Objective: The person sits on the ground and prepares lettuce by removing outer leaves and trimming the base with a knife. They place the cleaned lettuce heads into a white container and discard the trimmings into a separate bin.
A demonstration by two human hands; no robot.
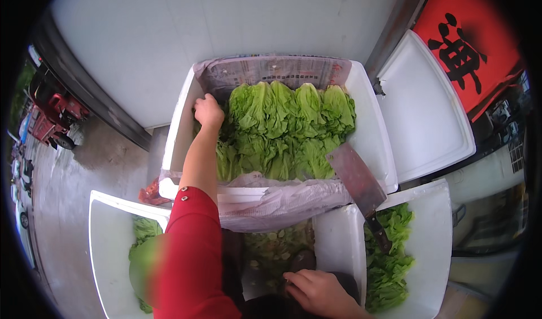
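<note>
Heads of leafy lettuce (271, 111) lie in rows inside a white foam box (368, 107) lined with newspaper (279, 71). My left hand (208, 111) reaches into the box's left side, beside the lettuce and close to the left wall; its fingers are curled and their tips are hidden, so whether it grips anything is unclear. Low in the view, my right hand (311, 287) hangs near my legs with bent fingers, and no held thing shows in it. A cleaver (358, 177) rests across the box's near right corner, its dark handle towards me.
A second foam box (432, 243) with lettuce stands at the right, a third (112, 251) at the left. A foam lid (423, 111) leans at the right beside a red banner (470, 44). Leaf scraps (275, 247) cover the ground between the boxes. A red three-wheeled vehicle (55, 111) stands far left.
</note>
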